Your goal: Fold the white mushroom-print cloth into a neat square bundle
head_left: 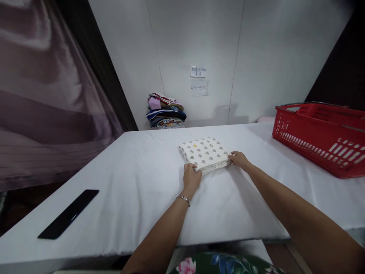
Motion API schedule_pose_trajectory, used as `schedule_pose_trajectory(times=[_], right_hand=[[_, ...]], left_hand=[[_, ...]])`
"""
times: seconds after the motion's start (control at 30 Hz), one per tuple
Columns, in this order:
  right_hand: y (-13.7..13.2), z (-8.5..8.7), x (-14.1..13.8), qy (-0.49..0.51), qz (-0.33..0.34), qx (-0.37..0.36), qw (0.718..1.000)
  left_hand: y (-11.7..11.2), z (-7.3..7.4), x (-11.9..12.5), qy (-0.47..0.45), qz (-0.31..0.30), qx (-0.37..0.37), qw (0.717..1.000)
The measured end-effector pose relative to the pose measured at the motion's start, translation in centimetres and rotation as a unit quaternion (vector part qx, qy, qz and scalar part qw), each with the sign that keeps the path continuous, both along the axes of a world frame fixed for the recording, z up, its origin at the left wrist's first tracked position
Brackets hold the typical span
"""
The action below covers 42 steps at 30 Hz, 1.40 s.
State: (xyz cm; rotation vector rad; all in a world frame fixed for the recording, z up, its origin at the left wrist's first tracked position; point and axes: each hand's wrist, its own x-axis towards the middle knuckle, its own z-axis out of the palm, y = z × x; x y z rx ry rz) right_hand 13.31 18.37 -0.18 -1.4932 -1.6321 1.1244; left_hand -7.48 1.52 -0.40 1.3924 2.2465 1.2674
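A folded white cloth with a grey, green and yellow print lies in a flat, layered rectangle on the white-covered table. At its near left corner, my left hand has the fingers and thumb closed on the edge. My right hand pinches the near right corner, with the fingertips on top and the thumb hidden from view. Between the two hands the stacked layers of the cloth's near edge show.
A red plastic basket stands at the table's right. Folded clothes are piled against the back wall. A flat black object lies at the left front. A curtain hangs on the left, and paper notes are on the wall.
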Motion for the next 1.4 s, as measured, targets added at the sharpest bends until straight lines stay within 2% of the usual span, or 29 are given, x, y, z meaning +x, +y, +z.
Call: schedule_pose_trajectory(times=[0.4, 0.63, 0.87, 0.93, 1.13, 1.27, 1.4], right_hand=[[-1.2, 1.4, -0.4, 0.134, -0.019, -0.066, 0.989], [-1.0, 2.3, -0.7, 0.162, -0.017, -0.096, 0.982], [-0.1, 3.5, -1.1, 0.21, 0.001, -0.103, 0.972], [0.1, 3.9, -1.2, 0.214, 0.005, -0.105, 0.971], [0.0, 4.1, -1.1, 0.175, 0.027, -0.129, 0.976], [0.1, 4.0, -0.5, 0.136, 0.045, -0.153, 0.978], [0.4, 4.4, -0.3, 0.145, 0.065, -0.143, 0.977]], left_hand=[[0.0, 0.0, 0.3, -0.094, 0.049, 0.003, 0.994], [0.1, 0.0, 0.4, -0.021, 0.042, -0.001, 0.999], [-0.2, 0.7, 0.7, 0.106, 0.019, -0.034, 0.994], [-0.1, 0.9, 0.5, 0.106, 0.011, -0.035, 0.994], [0.3, 0.8, 0.0, 0.027, 0.027, -0.043, 0.998], [0.3, 0.8, 0.1, 0.077, 0.019, -0.048, 0.996], [0.4, 0.9, 0.1, 0.125, 0.024, -0.034, 0.991]])
